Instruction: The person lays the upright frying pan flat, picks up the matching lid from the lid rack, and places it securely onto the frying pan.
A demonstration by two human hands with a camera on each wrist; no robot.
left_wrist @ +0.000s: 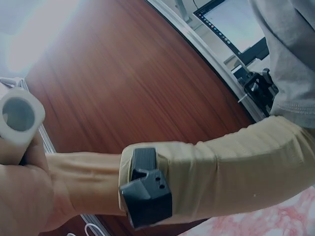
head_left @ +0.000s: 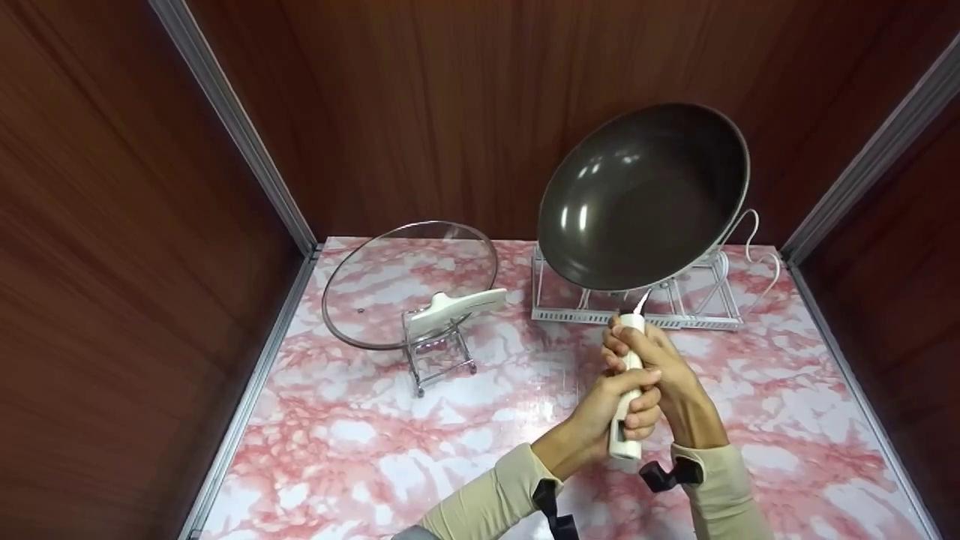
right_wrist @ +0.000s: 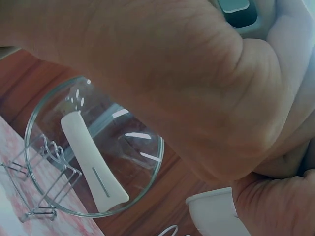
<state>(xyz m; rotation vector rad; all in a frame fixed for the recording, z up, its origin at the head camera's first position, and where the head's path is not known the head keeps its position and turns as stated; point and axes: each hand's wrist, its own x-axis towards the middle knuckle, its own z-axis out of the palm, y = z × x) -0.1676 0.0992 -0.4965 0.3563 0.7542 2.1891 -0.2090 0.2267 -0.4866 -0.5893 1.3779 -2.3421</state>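
Both hands hold the pale handle (head_left: pixel 625 448) of a large frying pan (head_left: pixel 645 195) with a dark inside. My left hand (head_left: pixel 600 409) wraps the lower part of the handle. Just above it my right hand (head_left: pixel 667 364) grips nearer the pan. The pan is tilted, its inside facing me, over a white wire rack (head_left: pixel 637 320); whether it touches the rack I cannot tell. In the left wrist view the handle's hollow end (left_wrist: pixel 35 110) shows at the left edge. Seen from the right wrist, hands hide most of the handle.
Left of the pan, a glass lid (head_left: pixel 325 300) with a cream handle (head_left: pixel 459 309) leans in a small metal stand (head_left: pixel 442 373). Brown wood-grain panels (head_left: pixel 420 112) enclose the back and sides of the pink-marbled tabletop (head_left: pixel 337 465). White wire hooks (head_left: pixel 772 262) rise at the rack's right end.
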